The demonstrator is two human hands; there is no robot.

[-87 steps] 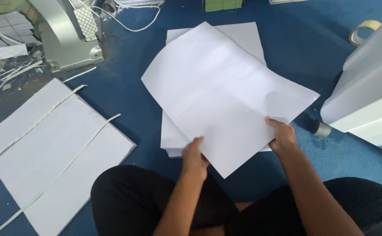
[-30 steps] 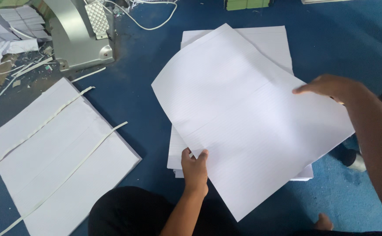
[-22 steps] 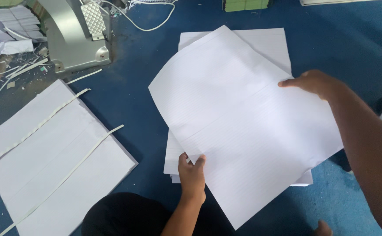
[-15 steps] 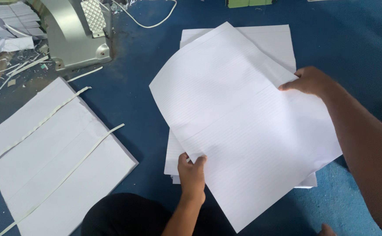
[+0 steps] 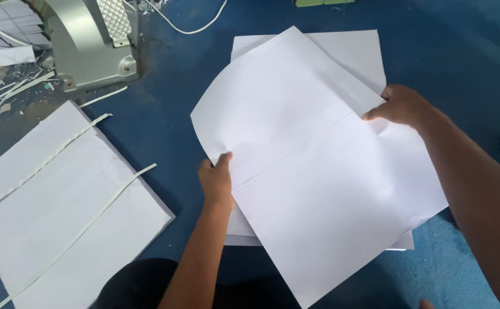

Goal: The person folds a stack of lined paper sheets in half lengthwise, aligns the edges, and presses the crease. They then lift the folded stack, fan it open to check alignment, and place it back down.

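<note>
A large white sheet of lined paper (image 5: 313, 171) lies skewed on top of a stack of white sheets (image 5: 353, 51), its upper corner curling up off the stack and a faint crease running across its middle. The left hand (image 5: 217, 180) pinches the sheet's left edge, thumb on top and fingers tucked beneath. The right hand (image 5: 402, 107) grips the sheet's right edge, fingers curled down onto the paper, the forearm stretching back over the sheet's lower right part. The stack under the sheet rests on a blue floor (image 5: 164, 120) (its corners show above the sheet and at the lower right). Well to the left of the sheet lies another broad pile of white paper (image 5: 61, 212), with two narrow paper strips (image 5: 78, 229) laid across it lengthwise. Beyond that pile, up and left of the sheet, stands a grey metal machine base (image 5: 92, 43), with paper scraps (image 5: 9, 86) scattered beside it. A white cable (image 5: 195, 26) trails on the floor above the sheet.
</note>
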